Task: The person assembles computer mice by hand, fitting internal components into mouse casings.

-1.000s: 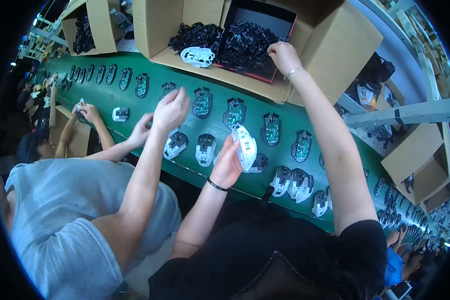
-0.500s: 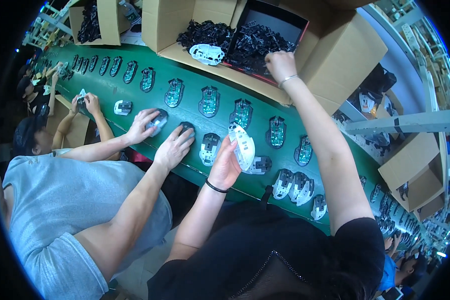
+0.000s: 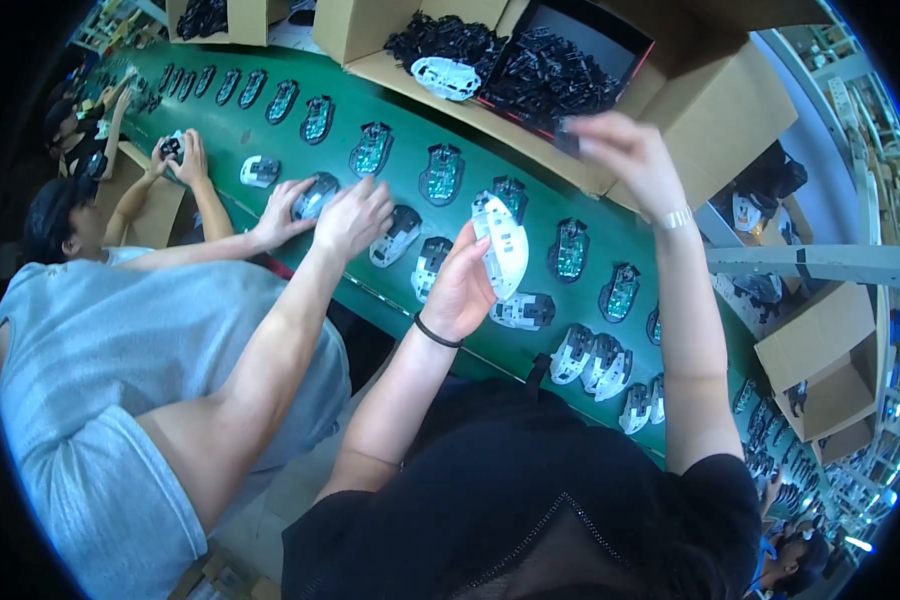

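My left hand [image 3: 462, 290] is closed on a white computer mouse shell [image 3: 511, 262], tilted up above the green bench. Over the front edge of a cardboard box, my right hand [image 3: 632, 160] pinches a small black plastic part [image 3: 567, 138], smeared by motion. Just beyond it, a black tray [image 3: 625, 80] in the box is heaped with small black parts [image 3: 555, 75]. Another white mouse shell [image 3: 445, 78] lies at the box's near left, beside a second black heap [image 3: 435, 42]. Under my left hand stands a grey-and-white mouse body [image 3: 525, 311].
Mouse bases with green circuit boards [image 3: 442, 174] line the green bench [image 3: 300, 165]. More mouse bodies [image 3: 607, 366] stand at the near edge. To my left, a co-worker's hands [image 3: 355, 218] handle a mouse. A metal rail [image 3: 790, 260] runs at the right.
My right hand has come out of the black tray toward me and right, with a small black part in its fingers. My left hand still holds the white shell. The view has shifted slightly.
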A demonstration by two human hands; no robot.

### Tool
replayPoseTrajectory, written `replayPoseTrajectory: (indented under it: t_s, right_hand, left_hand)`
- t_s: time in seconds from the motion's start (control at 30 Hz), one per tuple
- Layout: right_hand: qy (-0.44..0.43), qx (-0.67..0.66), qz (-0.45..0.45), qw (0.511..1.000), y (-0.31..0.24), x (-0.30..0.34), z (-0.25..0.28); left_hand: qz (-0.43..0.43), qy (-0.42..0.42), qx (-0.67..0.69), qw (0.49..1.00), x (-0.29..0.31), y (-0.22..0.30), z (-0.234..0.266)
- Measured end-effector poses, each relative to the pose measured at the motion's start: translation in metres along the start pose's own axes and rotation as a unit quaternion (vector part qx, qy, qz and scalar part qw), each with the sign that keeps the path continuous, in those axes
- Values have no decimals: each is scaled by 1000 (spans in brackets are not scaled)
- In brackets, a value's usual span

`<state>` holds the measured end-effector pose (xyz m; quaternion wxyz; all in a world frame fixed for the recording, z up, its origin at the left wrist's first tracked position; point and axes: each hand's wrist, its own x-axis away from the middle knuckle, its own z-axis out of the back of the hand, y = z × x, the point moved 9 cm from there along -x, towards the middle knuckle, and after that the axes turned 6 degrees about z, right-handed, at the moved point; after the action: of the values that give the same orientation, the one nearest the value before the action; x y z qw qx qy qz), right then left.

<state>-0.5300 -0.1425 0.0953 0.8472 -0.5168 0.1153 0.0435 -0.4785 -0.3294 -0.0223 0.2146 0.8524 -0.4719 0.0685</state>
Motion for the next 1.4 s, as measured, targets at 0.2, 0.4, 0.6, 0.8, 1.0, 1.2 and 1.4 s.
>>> replayPoseTrajectory:
  t_s: [0.2,0.4,0.6,0.8,1.0,1.2,1.4]
  right_hand:
    - [-169,104,126,972,-85,59,-43]
    - [-226,288,244,898,-114,74,-68]
    - [-129,230,181,947,-110,86,-62]
    - [4,-149,-103,983,-27,125,-75]
    - [-10,-325,-143,935,-13,132,-96]
    - [4,-338,-133,932,6,141,-109]
    - [-27,-369,-155,916,9,125,-135]
  left_hand:
    - [65,-11,-78,995,9,-11,-19]
    - [102,-48,-165,980,20,-26,-36]
    - [77,14,-201,976,28,-31,-28]
    - [16,-8,-195,981,26,-30,-26]
    - [-32,-33,-226,973,27,-25,-32]
    - [3,4,-237,972,30,-29,-12]
    - [7,9,-246,969,32,-19,13]
